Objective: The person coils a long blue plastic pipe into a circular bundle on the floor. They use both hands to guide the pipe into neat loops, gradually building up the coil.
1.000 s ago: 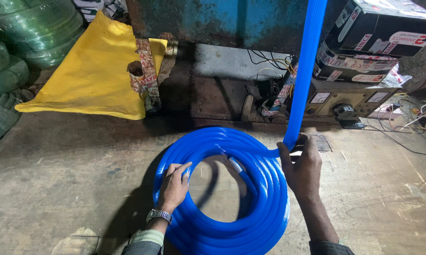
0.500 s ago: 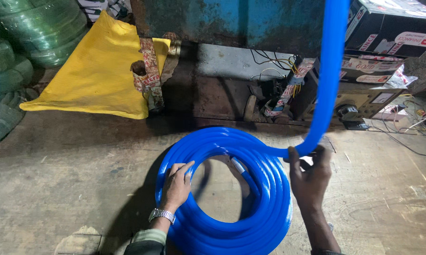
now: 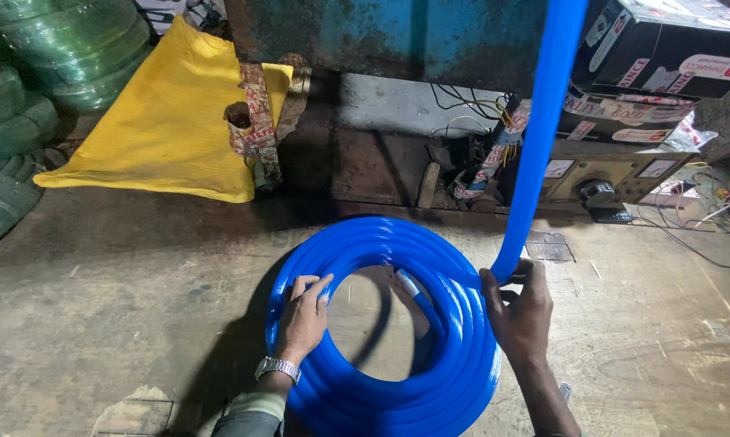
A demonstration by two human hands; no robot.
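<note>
On the worn floor (image 3: 122, 324), just in front of the person, lies a coil of blue hose (image 3: 397, 388), wound in many flat loops around an open middle. The left hand (image 3: 304, 320), a metal wristwatch (image 3: 277, 368) at its wrist, rests flat on the coil's left inner edge with the fingers spread lightly over the loops, gripping nothing. The right hand (image 3: 520, 311) sits at the coil's right side, curled around the free run of hose (image 3: 543, 137), which rises steeply from the coil and leaves the top of the view. Beyond the coil to the left lies a yellow sack (image 3: 162, 129); farther left stand rolls of green hose (image 3: 49, 65). Beyond the coil to the right sits an electrical box (image 3: 616, 174) with loose wires.
</note>
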